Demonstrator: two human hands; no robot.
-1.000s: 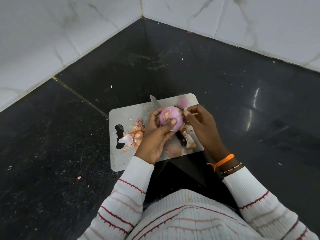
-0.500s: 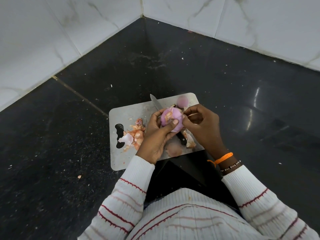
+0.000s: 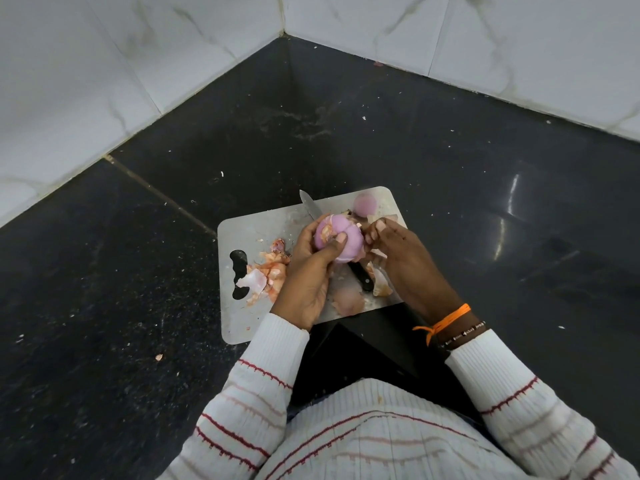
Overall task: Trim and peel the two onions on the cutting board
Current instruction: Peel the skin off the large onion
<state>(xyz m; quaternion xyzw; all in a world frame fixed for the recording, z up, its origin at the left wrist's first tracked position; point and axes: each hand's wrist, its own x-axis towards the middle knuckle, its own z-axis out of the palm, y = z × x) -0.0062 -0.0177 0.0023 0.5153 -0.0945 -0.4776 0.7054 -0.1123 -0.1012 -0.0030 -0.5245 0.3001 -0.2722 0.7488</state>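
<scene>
Left hand (image 3: pixel 306 271) cups the onion (image 3: pixel 337 239) above the cutting board (image 3: pixel 256 230), thumb curled over its near face, fingers wrapped behind. Head view only: vs 0.5 s ago the right hand (image 3: pixel 398 251) has let go of the skin strip it was pinching; its fingertips now sit bunched at the onion's right side, touching, w/ nothing visibly pinched. Onion shows mostly bare purple, one papery patch left near the top. Second onion (image 3: pixel 364 204) sits peeled at the board's far corner; knife (image 3: pixel 332 237) lies flat under the hands, peels (image 3: pixel 268 275) piled left. Prob. nearly done; last scraps to pick off.
</scene>
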